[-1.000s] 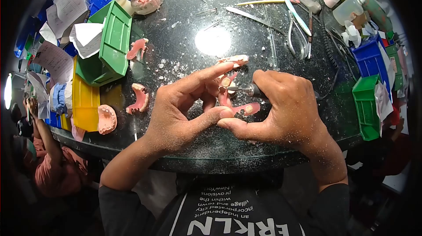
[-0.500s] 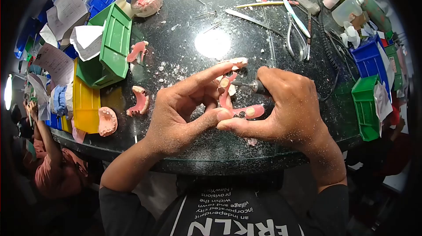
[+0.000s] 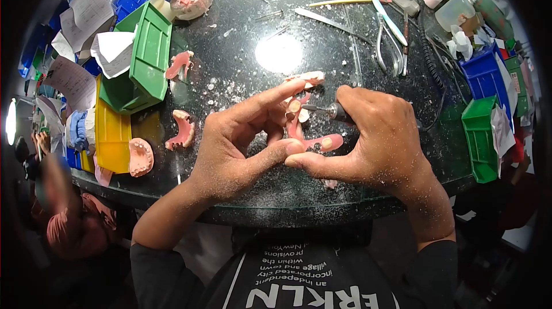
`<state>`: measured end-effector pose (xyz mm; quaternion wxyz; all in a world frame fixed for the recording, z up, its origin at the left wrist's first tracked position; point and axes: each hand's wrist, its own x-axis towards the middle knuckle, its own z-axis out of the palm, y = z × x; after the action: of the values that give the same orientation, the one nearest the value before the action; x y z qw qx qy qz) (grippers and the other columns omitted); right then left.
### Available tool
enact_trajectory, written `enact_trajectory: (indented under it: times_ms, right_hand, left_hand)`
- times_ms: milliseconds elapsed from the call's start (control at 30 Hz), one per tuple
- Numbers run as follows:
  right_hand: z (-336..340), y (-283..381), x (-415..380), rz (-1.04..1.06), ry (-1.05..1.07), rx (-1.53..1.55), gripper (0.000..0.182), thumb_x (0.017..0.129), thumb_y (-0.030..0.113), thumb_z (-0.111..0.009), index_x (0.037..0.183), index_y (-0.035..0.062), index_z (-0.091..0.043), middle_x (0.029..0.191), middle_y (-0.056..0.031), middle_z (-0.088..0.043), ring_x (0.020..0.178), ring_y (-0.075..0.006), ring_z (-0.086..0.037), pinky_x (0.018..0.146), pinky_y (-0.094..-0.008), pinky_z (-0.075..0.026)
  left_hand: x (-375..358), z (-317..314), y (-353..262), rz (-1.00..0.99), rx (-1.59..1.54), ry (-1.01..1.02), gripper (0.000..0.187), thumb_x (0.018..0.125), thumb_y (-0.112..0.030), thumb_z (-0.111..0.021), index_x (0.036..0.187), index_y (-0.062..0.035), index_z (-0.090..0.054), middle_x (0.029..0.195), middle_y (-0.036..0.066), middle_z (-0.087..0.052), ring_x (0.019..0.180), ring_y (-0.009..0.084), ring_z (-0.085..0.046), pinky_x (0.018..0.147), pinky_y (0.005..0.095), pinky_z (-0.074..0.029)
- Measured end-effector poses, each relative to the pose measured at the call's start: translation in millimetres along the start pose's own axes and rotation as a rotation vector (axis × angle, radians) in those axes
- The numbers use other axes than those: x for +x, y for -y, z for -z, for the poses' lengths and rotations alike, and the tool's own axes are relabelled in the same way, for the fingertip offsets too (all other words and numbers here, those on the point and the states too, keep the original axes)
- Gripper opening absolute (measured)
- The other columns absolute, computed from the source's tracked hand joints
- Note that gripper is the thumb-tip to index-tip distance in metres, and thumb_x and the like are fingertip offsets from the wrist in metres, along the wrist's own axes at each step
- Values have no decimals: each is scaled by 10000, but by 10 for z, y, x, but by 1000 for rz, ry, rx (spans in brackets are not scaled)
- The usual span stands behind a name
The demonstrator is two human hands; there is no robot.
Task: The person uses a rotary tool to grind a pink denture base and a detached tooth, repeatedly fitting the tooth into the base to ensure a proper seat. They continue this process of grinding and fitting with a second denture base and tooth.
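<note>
A pink partial denture [image 3: 295, 129] with pale teeth is pinched in the fingers of my left hand [image 3: 233, 151]. My right hand [image 3: 382, 142] grips a dark rotary handpiece [image 3: 340, 113], its thin metal bur pointing left and meeting the denture near the upper tooth. The right thumb rests against the left thumb beside the denture's lower arm. Just beyond the left index fingertip lies a whitish piece [image 3: 313, 77], partly hidden. White dust covers both hands. Left of my left hand are a pink denture with teeth [image 3: 184, 132] and another pink denture piece [image 3: 179, 65].
A pink dental model [image 3: 141, 159] sits beside a yellow bin [image 3: 112, 136] and a green bin [image 3: 150, 58]. Pliers [image 3: 384, 50], a toothbrush [image 3: 385, 15] and a knife-like blade [image 3: 322, 21] lie at the back. Another green bin [image 3: 480, 142] stands right. A co-worker [image 3: 69, 217] is at left.
The denture's lower arm has shifted slightly left and up. Both hands keep their hold, and the bur remains at the upper tooth. The co-worker's arm at left has moved.
</note>
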<state>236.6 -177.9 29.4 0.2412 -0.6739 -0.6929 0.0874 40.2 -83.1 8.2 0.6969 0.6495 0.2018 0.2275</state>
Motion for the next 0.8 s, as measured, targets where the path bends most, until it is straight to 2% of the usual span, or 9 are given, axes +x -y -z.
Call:
enact_trajectory:
  times_ms: [33, 133, 433, 800]
  right_hand:
    - [-4, -2, -5, 3, -2, 3, 656, 625, 597, -833, 675, 36, -497, 582, -78, -478, 492, -202, -524, 483, -358, -430]
    - [-9, -8, 2, 9, -2, 4, 657, 628, 600, -831, 671, 37, -496, 579, -77, -477, 490, -200, -523, 477, -356, -425]
    - [6, 9, 1, 24, -19, 14, 648, 625, 590, -838, 661, 41, -496, 570, -78, -477, 482, -208, -524, 466, -355, -417]
    - [-16, 4, 1, 34, -36, 37, 628, 632, 573, -841, 658, 44, -503, 567, -76, -478, 485, -205, -535, 462, -351, -417]
  left_hand:
    - [-8, -1, 6, -3, -4, -1, 693, 850, -88, -742, 1430, 81, -403, 1220, 139, -623, 1051, 151, -617, 951, 320, -490]
    - [-8, -13, 7, -36, -12, -1, 640, 856, 2, -711, 1444, -17, -459, 1050, 21, -614, 874, 60, -558, 796, 224, -473]
    - [3, -30, -17, -34, -61, 33, 639, 867, 13, -689, 1455, -14, -440, 984, 15, -609, 900, 74, -584, 837, 249, -486]
    - [-4, -41, -21, 10, -117, 22, 665, 864, 10, -691, 1469, -12, -416, 978, 14, -605, 912, 83, -592, 872, 266, -487]
